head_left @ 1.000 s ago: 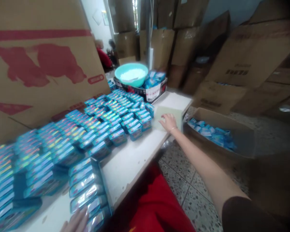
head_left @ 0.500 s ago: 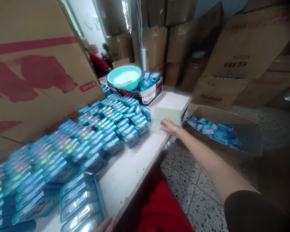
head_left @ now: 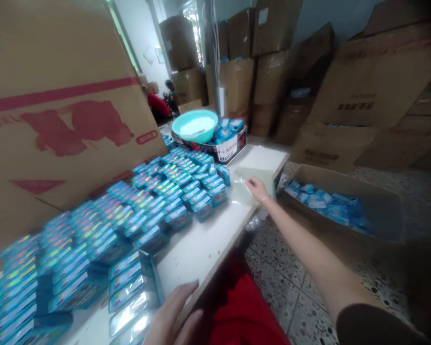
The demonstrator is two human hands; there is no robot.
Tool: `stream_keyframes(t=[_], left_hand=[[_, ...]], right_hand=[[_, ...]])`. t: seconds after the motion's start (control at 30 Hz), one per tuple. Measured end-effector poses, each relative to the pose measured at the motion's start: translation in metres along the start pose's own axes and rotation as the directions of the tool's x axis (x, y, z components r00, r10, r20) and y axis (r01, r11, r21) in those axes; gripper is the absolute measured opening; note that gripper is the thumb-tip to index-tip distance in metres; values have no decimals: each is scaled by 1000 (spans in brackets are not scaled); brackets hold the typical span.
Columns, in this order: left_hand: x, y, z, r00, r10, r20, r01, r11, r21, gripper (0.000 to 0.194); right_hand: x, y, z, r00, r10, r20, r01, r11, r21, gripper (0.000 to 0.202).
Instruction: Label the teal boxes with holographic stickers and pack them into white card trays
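Head view: right hand [head_left: 256,188] is working nearer the wearer than the bowl [head_left: 195,126] and right of it; its grip is pinching shut on clear film [head_left: 240,190], which is lying over a pale sheet [head_left: 264,176] on the worktop [head_left: 197,245]. Left hand [head_left: 174,311] is hovering or resting (cannot tell) farthest from the bowl, beside a tray [head_left: 158,282] of packs; its fingers are standing apart, nothing showing between them. Blue boxes [head_left: 141,201] are standing in rows between bowl and tray.

Risks, judged: thin film could be clinging to whatever is beneath, so extra layers could be lifting; a loose edge could be catching the boxes nearest it; the left hand could be nudging the tray.
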State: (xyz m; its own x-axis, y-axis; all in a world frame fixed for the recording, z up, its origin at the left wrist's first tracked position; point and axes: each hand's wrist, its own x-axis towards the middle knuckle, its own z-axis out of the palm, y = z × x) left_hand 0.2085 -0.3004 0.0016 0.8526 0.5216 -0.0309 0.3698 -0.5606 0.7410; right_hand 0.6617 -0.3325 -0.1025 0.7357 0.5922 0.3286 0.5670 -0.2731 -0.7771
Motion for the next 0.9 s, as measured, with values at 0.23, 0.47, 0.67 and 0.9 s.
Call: stream_keyframes(t=[0.23,0.47,0.67,0.9], left_hand=[[69,38,59,944,-290,-157,146,794,-590,50],[40,17,50,864,-472,-176,184,622,-761,32],[36,21,60,884,-357,-303,38,700,-714,27],[35,29,68,862,-252,-441,-93,774,-626,26]], right_hand=[[-154,-153,18,993,-86,84,38,889,457,28],[-178,-156,36,975,126,181,-208,795,569,37],[-208,-186,34,853,115,509,-437,691,576,54],[-222,-194,34,868,191,459,-459,662,593,32]])
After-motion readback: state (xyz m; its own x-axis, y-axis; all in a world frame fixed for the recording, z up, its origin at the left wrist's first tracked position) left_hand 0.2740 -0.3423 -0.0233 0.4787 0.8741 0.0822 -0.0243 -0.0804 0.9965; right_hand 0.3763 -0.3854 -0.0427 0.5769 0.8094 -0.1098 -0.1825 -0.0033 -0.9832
